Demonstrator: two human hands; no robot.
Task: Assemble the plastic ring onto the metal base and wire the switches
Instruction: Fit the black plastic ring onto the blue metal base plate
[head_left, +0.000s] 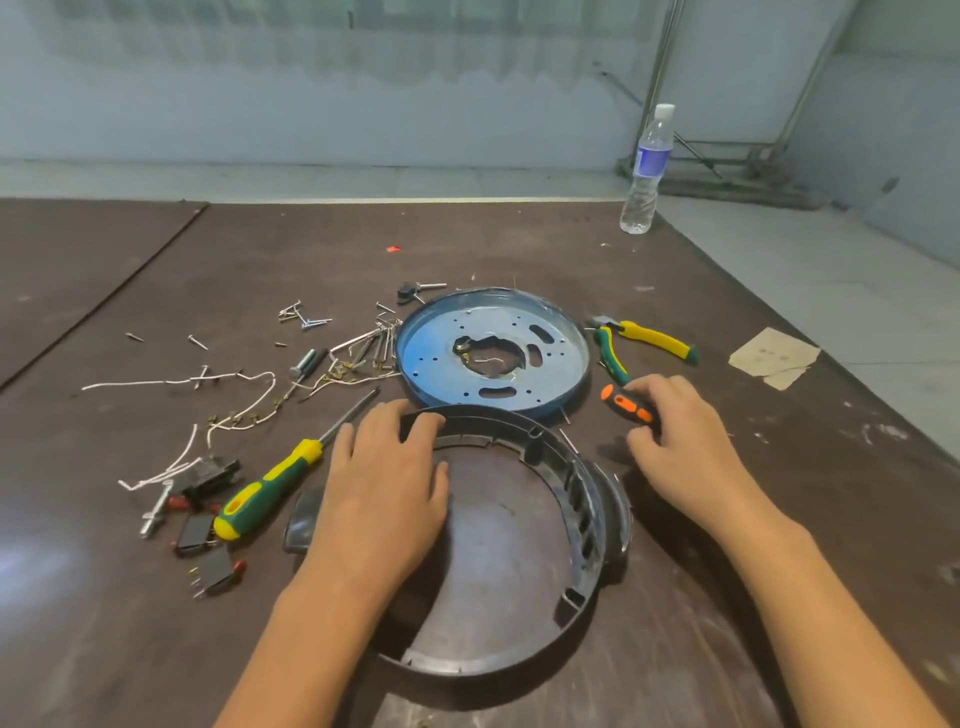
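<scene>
Dark plastic ring, unmounted, beside base

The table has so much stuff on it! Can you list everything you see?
Round blue metal base: one, blue, table centre.
Dark plastic ring: one, black-brown, near the base, closer to the person.
Long green-and-yellow screwdriver: one, left of the ring.
Short orange-and-black screwdriver: one, under the right hand.
Green-and-yellow pliers: one pair, right of the base.
Small black switches: several, near left.
White wires: several, left.
Loose metal screws: many, silver, left of the base.
Clear plastic water bottle: one, far right.
Torn paper scrap: one, tan, right.
Brown table: one.
Left hand: on the ring.
Right hand: on the short screwdriver.
</scene>
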